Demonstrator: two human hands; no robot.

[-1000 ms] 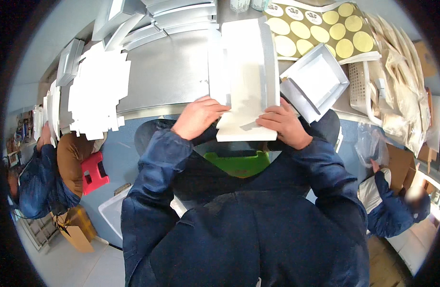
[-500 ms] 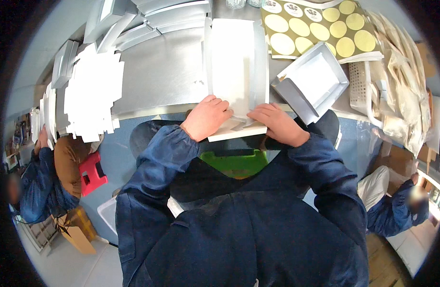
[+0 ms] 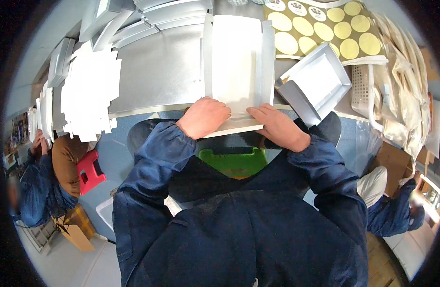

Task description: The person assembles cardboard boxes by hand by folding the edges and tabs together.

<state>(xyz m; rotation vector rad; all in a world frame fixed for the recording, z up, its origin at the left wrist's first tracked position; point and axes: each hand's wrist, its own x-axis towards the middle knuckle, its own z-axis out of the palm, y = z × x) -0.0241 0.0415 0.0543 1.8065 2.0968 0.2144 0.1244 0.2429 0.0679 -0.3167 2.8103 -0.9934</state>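
A partly folded white cardboard box (image 3: 233, 62) lies in front of me, its near end jutting past the table's front edge. Its long sides stand up at left and right. My left hand (image 3: 204, 117) grips the near left corner, the fingers curled over the end wall. At the near right corner my right hand (image 3: 282, 128) holds the same box, fingertips bent inward over the edge. My thumbs and the undersides of my fingers are hidden. To the right of my right hand, a folded open box (image 3: 320, 83) sits tilted at the table edge.
Flat white cardboard blanks (image 3: 91, 91) are stacked at left, with grey boxes (image 3: 174, 16) behind. Sticker sheets (image 3: 332, 28), a white basket (image 3: 361, 88) and plastic bags (image 3: 401, 81) occupy the right. A green stool (image 3: 234, 162) is below; co-workers (image 3: 36, 186) sit on both sides.
The box's side walls lean a little further outward, and its near end has shifted slightly. Both hands stay at its near corners. The whole view has moved slightly.
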